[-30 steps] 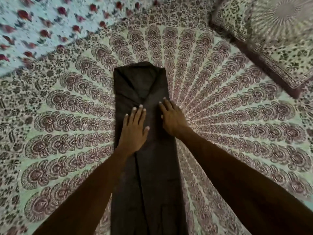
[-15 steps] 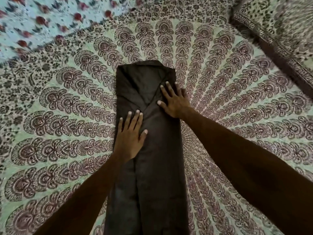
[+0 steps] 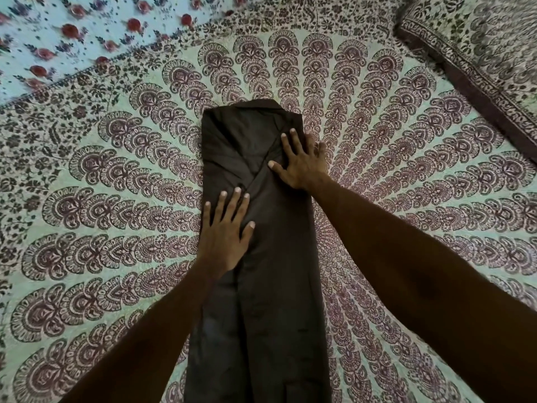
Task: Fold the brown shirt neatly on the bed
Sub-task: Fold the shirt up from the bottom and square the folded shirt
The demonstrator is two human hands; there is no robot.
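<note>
The brown shirt (image 3: 270, 301) lies on the bed as a long narrow strip, both sides folded inward, its collar end farthest from me. My left hand (image 3: 225, 237) rests flat on the left half of the strip, fingers spread, holding nothing. My right hand (image 3: 302, 164) presses flat on the right folded flap nearer the collar, its outer fingers reaching over the shirt's right edge. The strip's near end runs out of the bottom of the view.
A mandala-print bedsheet (image 3: 406, 175) covers the bed all around the shirt. A pillow (image 3: 488, 53) in matching print lies at the far right corner. A floral sheet (image 3: 58, 33) with red roses shows at the far left.
My right hand has slid up the shirt's right side toward the collar. My left hand has stayed flat on the left half.
</note>
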